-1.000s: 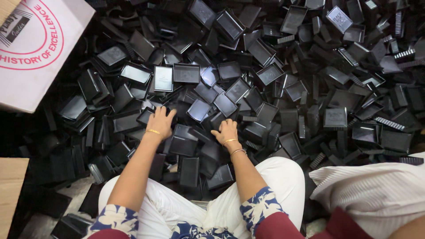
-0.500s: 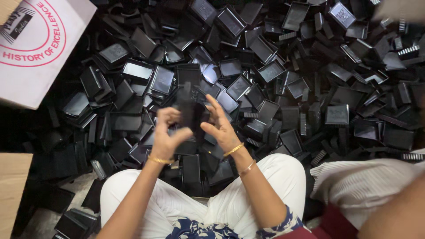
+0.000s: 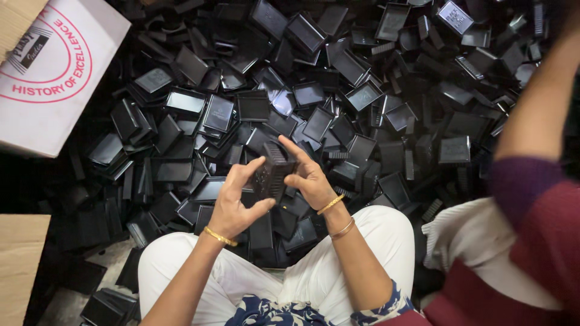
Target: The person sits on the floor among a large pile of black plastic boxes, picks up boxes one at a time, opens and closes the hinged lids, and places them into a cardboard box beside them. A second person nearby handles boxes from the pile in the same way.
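Both hands have come up off the pile since a second ago and now meet over the lap, holding one black plastic part between them. Left hand: fingers curled round the part's left side, thumb below it, gold bangle on the wrist. Right hand: fingers stretched over the part's top and right edge, closed on it, two bangles on the wrist. Part sits upright-ish, tilted, just above the near middle of the heap, ribbed face showing. Heap of black plastic trays covers the floor from near to far, pieces lying at all angles. White cardboard box with red print at far left, half on the heap. Brown cardboard edge at near left. Person sits cross-legged in white trousers. Another person's arm in a maroon sleeve at right, raised, hand out of view.
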`<state>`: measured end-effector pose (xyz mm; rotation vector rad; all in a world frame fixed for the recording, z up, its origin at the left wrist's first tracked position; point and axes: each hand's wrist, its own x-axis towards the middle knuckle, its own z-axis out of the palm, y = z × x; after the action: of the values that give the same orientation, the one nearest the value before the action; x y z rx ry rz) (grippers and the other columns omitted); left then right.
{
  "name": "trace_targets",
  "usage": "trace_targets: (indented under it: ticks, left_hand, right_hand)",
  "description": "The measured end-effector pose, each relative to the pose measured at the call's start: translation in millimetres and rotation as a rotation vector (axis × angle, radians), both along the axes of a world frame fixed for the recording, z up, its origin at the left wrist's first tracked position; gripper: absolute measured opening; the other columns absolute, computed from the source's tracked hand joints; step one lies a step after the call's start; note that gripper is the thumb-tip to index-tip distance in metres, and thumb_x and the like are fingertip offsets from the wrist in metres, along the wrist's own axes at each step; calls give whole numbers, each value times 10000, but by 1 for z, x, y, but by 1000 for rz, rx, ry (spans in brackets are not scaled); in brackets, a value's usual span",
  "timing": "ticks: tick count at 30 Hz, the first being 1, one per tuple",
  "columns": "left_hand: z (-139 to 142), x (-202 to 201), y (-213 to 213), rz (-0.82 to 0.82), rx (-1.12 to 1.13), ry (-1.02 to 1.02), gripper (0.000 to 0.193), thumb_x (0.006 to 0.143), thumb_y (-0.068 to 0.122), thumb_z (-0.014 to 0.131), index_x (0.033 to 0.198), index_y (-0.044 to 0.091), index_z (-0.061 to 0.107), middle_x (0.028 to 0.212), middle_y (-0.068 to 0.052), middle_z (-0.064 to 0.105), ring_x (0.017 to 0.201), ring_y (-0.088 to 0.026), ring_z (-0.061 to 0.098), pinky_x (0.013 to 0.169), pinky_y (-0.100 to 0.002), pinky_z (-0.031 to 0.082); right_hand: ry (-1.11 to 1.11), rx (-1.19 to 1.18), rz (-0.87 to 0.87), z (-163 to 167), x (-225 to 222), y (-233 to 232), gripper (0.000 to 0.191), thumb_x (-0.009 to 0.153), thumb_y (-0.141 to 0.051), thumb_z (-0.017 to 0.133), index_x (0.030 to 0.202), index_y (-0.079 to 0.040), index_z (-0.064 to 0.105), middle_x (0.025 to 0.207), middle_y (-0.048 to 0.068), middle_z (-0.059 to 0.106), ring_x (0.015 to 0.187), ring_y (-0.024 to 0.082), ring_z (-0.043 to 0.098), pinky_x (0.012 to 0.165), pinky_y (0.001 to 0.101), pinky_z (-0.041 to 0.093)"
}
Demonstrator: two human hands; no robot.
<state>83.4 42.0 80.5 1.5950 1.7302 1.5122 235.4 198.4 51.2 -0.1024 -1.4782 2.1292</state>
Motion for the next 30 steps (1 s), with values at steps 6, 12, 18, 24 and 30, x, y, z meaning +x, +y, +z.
trace_targets:
  ticks: [6, 12, 18, 24, 30]
  left_hand:
    - [-6, 4, -3, 27, 38, 49, 784, 746, 215, 835, 1456, 86, 530, 1129, -107, 593, 1024, -242, 615, 926, -354, 514]
    - [-4, 2, -2, 97, 117, 210, 773, 755, 212, 836, 1461, 97, 543, 1184, -147, 559, 1084, -284, 575, 956, -364, 503]
    - [-5, 2, -3, 3, 52, 39, 758, 765, 226, 824, 1462, 101, 551, 1203, -135, 564, 1110, -274, 599, 986, -358, 499]
    - [-8, -1, -4, 74, -20, 22, 616, 858, 238, 782, 1437, 119, 609, 1178, -110, 577, 1081, -242, 616, 958, -342, 513]
    - [-3, 10, 1, 121, 22, 117, 630, 831, 225, 808, 1410, 79, 608, 1206, -176, 528, 1058, -282, 590, 949, -367, 505]
  right_hand:
    - [-89, -2, 20, -5, 1, 1, 902, 882, -69, 812, 1656, -43, 350, 1436, 114, 540, 1283, 187, 555, 1140, 336, 439]
    - [-6, -91, -61, -4, -5, -3, 886, 841, -42, 791, 1612, -50, 357, 1511, 58, 519, 1339, 172, 534, 1159, 323, 421]
    - [-1, 26, -3, 0, 0, -4, 884, 860, -49, 801, 1627, -55, 360, 1462, 40, 515, 1340, 167, 529, 1150, 332, 435]
    - [57, -160, -138, -11, -13, -15, 860, 943, -157, 777, 1643, -118, 279, 1398, 79, 566, 1291, 179, 552, 1123, 323, 444]
    - [59, -501, -55, -22, -16, -7, 668, 1010, -270, 665, 1586, -131, 356, 1380, 62, 586, 1236, 194, 598, 1064, 393, 499]
